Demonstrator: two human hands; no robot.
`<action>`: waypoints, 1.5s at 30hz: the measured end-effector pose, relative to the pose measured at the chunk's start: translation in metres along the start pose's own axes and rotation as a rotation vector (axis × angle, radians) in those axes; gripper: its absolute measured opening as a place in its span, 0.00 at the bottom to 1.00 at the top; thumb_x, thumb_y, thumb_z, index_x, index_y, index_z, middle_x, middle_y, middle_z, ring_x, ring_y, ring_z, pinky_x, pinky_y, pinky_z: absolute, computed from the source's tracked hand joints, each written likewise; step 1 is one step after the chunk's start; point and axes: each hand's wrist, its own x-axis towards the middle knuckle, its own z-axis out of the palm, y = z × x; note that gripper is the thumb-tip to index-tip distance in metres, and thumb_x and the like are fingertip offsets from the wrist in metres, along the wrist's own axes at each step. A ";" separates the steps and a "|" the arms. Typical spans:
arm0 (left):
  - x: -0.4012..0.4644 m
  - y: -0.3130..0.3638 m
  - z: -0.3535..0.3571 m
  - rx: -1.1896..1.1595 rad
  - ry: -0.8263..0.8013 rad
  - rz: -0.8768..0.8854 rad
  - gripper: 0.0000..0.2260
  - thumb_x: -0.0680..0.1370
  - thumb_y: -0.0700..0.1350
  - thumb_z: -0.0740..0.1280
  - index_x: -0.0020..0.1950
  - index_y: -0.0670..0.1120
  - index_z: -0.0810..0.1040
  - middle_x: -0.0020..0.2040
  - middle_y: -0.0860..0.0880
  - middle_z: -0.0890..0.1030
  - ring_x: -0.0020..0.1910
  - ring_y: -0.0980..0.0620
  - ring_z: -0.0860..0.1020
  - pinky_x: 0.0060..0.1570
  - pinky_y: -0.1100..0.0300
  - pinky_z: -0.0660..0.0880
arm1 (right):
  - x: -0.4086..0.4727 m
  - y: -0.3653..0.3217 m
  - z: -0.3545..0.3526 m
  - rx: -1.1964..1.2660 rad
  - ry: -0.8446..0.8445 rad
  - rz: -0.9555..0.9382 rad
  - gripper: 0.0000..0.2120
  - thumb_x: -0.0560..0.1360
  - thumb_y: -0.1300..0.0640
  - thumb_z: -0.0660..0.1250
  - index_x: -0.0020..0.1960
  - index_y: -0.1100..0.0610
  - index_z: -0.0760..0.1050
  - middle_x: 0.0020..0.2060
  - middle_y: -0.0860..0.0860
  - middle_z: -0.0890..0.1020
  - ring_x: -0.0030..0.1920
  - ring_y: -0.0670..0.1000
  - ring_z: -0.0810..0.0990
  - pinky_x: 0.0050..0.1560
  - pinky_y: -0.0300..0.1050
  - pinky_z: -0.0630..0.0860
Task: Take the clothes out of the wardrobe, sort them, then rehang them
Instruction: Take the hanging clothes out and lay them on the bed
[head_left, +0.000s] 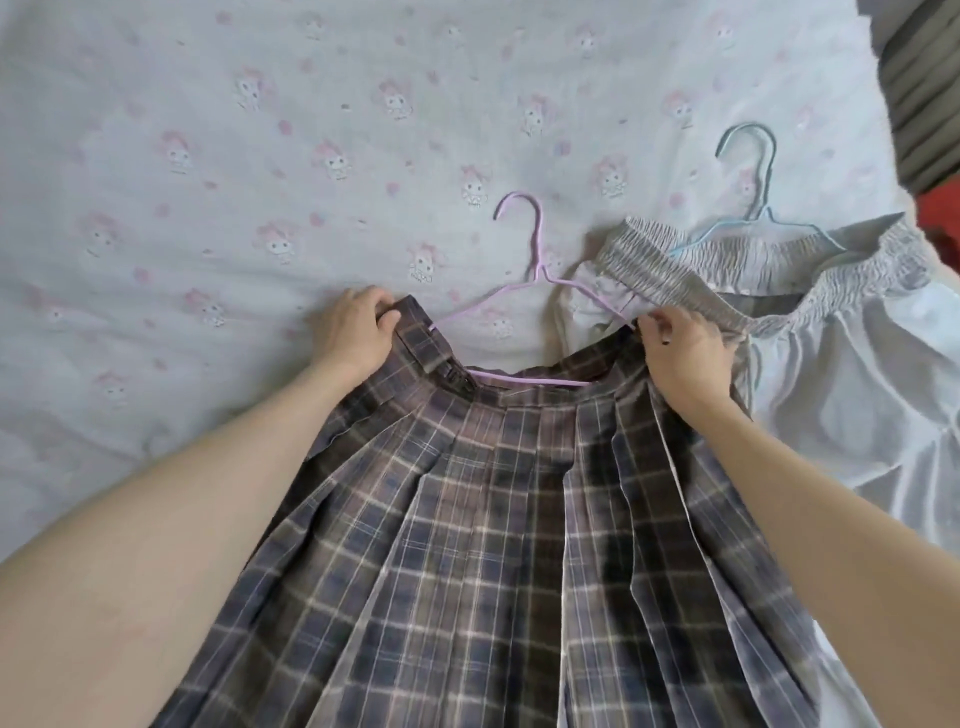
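A bedsheet (208, 156) printed with pink cartoon rabbits covers the bed. Across its near edge lies a pleated plaid skirt (467, 545), brown-grey and softly woven. A pale elastic-waisted garment (831, 364) on a blue hanger (753, 208) sits toward the right edge. The left hand (358, 327) and right hand (680, 353) each pinch the skirt's waistband, fingers curled, over a thin lilac hanger (530, 260).

A plaid pleated skirt (493, 545) lies on the printed bedsheet (208, 156). The left hand (358, 332) and right hand (685, 348) grip its waistband ends over a purple hanger (535, 291). Just right lies a grey skirt (831, 374) on a blue hanger (763, 208).
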 end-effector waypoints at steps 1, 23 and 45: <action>-0.008 0.000 0.000 -0.003 0.029 0.024 0.15 0.80 0.46 0.59 0.65 0.43 0.72 0.62 0.43 0.74 0.61 0.44 0.70 0.60 0.50 0.67 | -0.010 -0.002 0.002 -0.005 0.030 -0.014 0.17 0.79 0.51 0.58 0.61 0.59 0.74 0.57 0.59 0.77 0.60 0.61 0.72 0.63 0.58 0.61; -0.364 -0.021 0.038 0.330 -0.842 -0.097 0.24 0.82 0.53 0.51 0.77 0.54 0.47 0.76 0.48 0.36 0.75 0.45 0.38 0.71 0.41 0.50 | -0.361 0.063 -0.002 -0.348 -0.801 -0.030 0.28 0.80 0.42 0.48 0.76 0.47 0.44 0.76 0.51 0.42 0.75 0.53 0.40 0.74 0.55 0.44; -0.568 0.072 -0.035 0.194 -0.405 0.928 0.29 0.76 0.60 0.46 0.74 0.49 0.61 0.76 0.45 0.55 0.75 0.44 0.50 0.70 0.51 0.44 | -0.673 0.082 -0.189 -0.091 0.042 0.460 0.27 0.74 0.42 0.52 0.67 0.54 0.70 0.67 0.57 0.72 0.67 0.60 0.70 0.62 0.67 0.64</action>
